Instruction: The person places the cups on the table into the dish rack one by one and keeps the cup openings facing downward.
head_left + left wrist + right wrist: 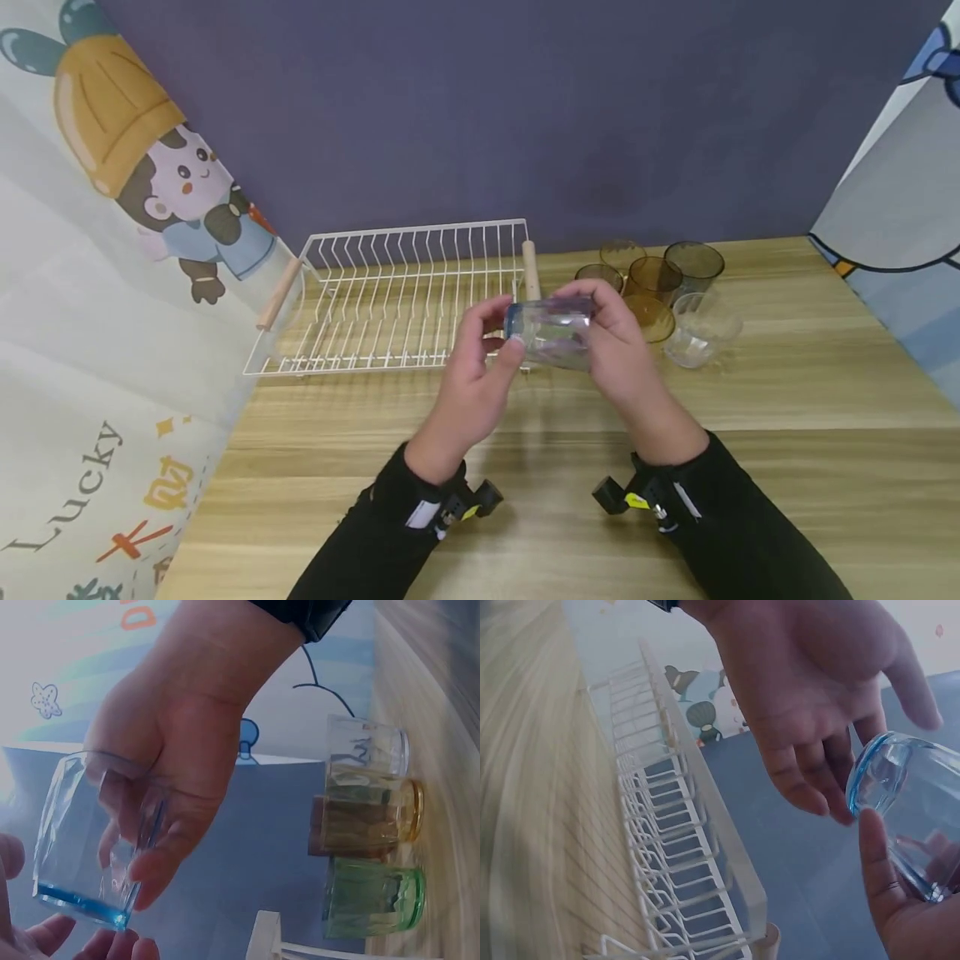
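Note:
A clear drinking glass (551,329) with a blue base lies sideways between the hands, above the table, its base toward the left. My right hand (622,354) grips it near the rim; in the left wrist view the thumb is outside the glass (90,832) and other fingers show through its wall. My left hand (480,367) is at the blue base. The right wrist view shows this left hand (817,697) with fingers loosely extended close to the base and the thumb apart from the glass (907,802).
A white wire dish rack (390,362) with wooden handles (531,271) stands at the back left. Right of it are several glasses, including an amber glass (651,317), a dark grey glass (696,262) and a clear glass (690,342). A dark wall (487,117) rises behind the wooden table (810,358).

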`<state>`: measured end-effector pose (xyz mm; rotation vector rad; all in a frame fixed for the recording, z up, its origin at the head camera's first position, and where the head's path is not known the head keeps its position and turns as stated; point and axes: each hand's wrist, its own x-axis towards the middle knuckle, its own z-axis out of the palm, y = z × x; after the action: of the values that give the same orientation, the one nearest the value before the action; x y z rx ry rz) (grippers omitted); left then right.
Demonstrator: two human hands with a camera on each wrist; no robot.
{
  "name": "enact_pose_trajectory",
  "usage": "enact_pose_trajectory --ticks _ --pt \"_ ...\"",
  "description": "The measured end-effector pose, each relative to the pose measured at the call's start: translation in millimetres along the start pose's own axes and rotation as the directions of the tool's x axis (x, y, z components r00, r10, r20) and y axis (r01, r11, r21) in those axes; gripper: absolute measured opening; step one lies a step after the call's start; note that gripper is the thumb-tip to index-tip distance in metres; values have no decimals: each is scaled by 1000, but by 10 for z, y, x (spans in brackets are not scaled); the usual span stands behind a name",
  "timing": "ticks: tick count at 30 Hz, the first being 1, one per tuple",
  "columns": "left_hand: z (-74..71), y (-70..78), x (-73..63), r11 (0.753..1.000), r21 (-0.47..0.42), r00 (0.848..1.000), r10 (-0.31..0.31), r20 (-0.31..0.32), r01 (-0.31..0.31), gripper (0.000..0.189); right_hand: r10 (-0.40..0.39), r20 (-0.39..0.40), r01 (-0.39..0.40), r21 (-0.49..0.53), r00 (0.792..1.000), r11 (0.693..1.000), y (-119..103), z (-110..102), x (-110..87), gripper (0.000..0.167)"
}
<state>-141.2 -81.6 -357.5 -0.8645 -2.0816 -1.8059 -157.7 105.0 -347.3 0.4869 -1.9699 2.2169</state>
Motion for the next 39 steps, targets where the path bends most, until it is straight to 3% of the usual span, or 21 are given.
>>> enact_pose_trajectory --ticks 4,10,15,19,24,35,39 --pt "17 1 -11 998 -13 998 -61 -17 61 61 6 39 -4 -37 999 999 27 55 -17 28" --pt "58 37 -20 981 -123 989 -148 20 149 48 -11 82 17 -84 997 996 101 87 -34 34" --pt "74 57 -21 979 -135 988 -152 26 154 46 -40 46 46 -129 998 991 122 121 -54 36" --pt "70 66 -20 978 -105 983 -184 -15 181 44 -59 23 62 -161 998 985 143 167 -59 32" --pt "62 59 -18 976 -76 975 -209 -79 204 39 -82 32 86 -167 996 982 182 234 -72 25" --pt "-18 37 -5 980 -88 976 -190 -106 181 36 -114 76 128 -229 991 965 203 250 -79 26" --pt "-124 87 21 975 -110 963 -208 -174 191 33 -113 102 134 -225 988 965 213 237 -57 27"
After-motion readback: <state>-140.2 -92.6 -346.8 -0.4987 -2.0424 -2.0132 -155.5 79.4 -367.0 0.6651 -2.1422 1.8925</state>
